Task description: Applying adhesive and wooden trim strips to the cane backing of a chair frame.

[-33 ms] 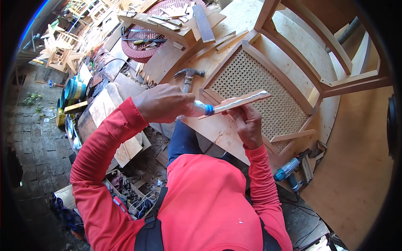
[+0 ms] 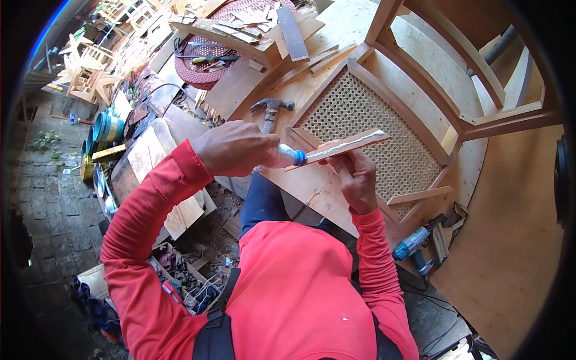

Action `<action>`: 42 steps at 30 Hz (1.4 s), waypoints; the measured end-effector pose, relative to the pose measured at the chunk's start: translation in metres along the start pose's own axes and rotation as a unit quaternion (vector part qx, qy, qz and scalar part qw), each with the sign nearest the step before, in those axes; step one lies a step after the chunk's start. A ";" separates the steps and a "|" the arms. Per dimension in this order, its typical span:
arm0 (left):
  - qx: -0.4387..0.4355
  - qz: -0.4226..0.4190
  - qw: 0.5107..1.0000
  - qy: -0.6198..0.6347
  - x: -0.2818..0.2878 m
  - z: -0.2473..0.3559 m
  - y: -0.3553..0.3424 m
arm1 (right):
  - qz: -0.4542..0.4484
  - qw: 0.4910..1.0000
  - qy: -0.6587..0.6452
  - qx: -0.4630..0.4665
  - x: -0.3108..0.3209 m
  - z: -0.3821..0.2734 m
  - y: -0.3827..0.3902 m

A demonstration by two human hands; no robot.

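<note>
Evidently, at the frame's centre, your left hand (image 2: 237, 147) clamps a blue-capped squeeze bottle (image 2: 284, 157), nozzle toward the wooden slat (image 2: 363, 143) your right hand (image 2: 356, 179) pinches, presumably steadying the edge carrying the white bead (image 2: 342, 147).

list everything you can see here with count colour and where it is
bottle: one, whitish, blue top, in left hand
wooden strip: one, brown with white bead, in right hand
cane panel: one, tan, on worktop
loose strip: one, light brown, panel's near edge
wooden frame: one, brown, upper right
hammer: one, grey head, left of panel
power tool: one, teal and grey, lower right
offcuts: many, mixed browns, top
buckets: at least two, teal, left
small frames: several, pale, far upper left
sleeves: two, red, forearms
hands: two, bare, centre
</note>
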State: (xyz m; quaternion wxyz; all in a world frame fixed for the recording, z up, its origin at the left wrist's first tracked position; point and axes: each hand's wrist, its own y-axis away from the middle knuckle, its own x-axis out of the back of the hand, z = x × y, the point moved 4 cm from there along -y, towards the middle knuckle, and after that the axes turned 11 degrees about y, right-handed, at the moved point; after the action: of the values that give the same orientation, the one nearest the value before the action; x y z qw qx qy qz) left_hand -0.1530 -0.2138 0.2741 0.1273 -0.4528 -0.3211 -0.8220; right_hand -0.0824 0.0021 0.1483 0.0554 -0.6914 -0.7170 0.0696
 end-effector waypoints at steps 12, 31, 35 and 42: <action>0.014 -0.007 1.000 -0.002 -0.015 -0.016 0.008 | 0.043 0.999 0.004 0.021 0.026 -0.003 -0.004; -0.007 0.012 1.000 -0.008 -0.004 -0.002 -0.006 | 0.018 1.000 0.007 -0.001 0.018 -0.001 -0.003; -0.019 0.044 0.999 0.005 0.024 0.017 -0.006 | 0.033 0.999 -0.013 0.005 0.031 0.017 0.000; -0.042 0.062 0.997 -0.021 0.041 0.030 -0.001 | 0.064 0.997 -0.051 -0.001 0.032 0.018 -0.001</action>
State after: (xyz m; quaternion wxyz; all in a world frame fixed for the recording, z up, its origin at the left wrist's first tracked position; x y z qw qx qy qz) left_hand -0.1563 -0.1904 0.3192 0.1522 -0.4941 -0.2603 -0.8154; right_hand -0.0877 0.0341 0.1306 0.0133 -0.7313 -0.6734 0.1074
